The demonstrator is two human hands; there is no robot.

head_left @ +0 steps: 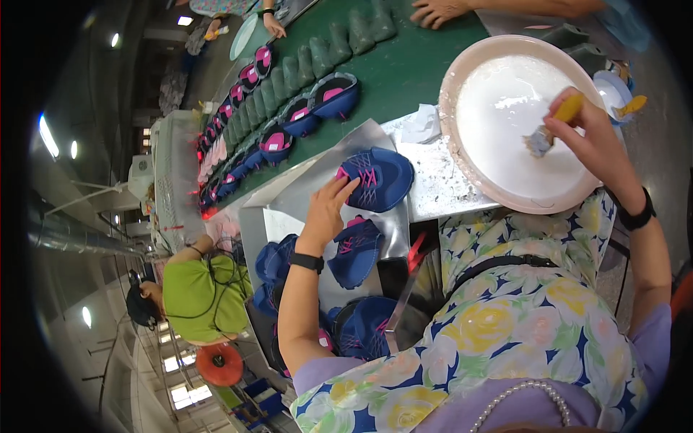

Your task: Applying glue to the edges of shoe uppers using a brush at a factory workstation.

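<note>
My right hand (588, 137) is closed round the yellow handle of a brush (540, 142). Its bristles are smeared with white and hang over a wide pale pink basin (451, 123) of white liquid. On a sheet-metal surface lies a blue shoe upper (386, 180) with pink lacing, its toe pointing right. The fingers of my left hand (328, 208) grip it at the collar end; the thumb is hidden. A second blue upper (355, 252) rests just below that hand. More blue uppers (364, 328) are piled beside my left forearm.
Rows of blue shoe uppers (336, 97) and dark green shoe lasts (317, 58) run along a green table (404, 65). Another brush (634, 107) sits by a small tub (612, 88) right of the basin. Co-workers' hands (440, 11) reach in at the far side; a person in green (206, 292) is at left.
</note>
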